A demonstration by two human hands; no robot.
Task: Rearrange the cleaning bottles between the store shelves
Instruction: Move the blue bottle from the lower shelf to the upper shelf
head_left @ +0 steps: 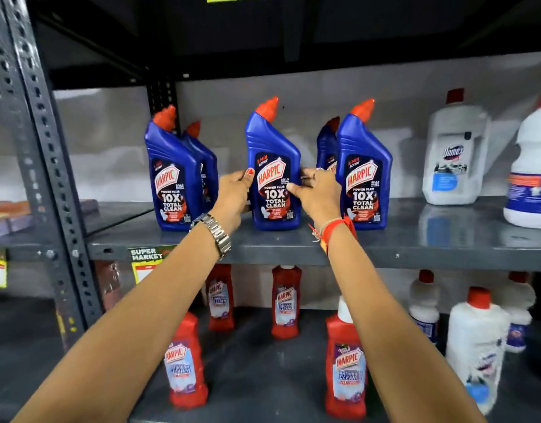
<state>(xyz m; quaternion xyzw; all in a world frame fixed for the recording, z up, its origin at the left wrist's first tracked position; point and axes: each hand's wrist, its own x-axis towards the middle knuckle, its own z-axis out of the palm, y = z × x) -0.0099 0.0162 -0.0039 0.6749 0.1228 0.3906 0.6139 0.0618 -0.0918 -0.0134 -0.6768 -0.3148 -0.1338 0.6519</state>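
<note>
Both hands, left hand (232, 190) and right hand (319, 193), grip the middle blue bottle (274, 178) standing on the upper shelf (416, 239); red bottles (283, 300) below remain untouched.

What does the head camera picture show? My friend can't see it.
Two hands, left and right, grip the middle blue Harpic bottle standing on the upper shelf. Red Harpic bottles stand on the shelf below.

On the upper shelf (416, 251) stand 5 blue Harpic bottles (274, 172) and 2 white bottles (454, 154). The lower shelf (257, 370) carries 4 red Harpic bottles (345, 370) and 3 white bottles (474, 340).
</note>
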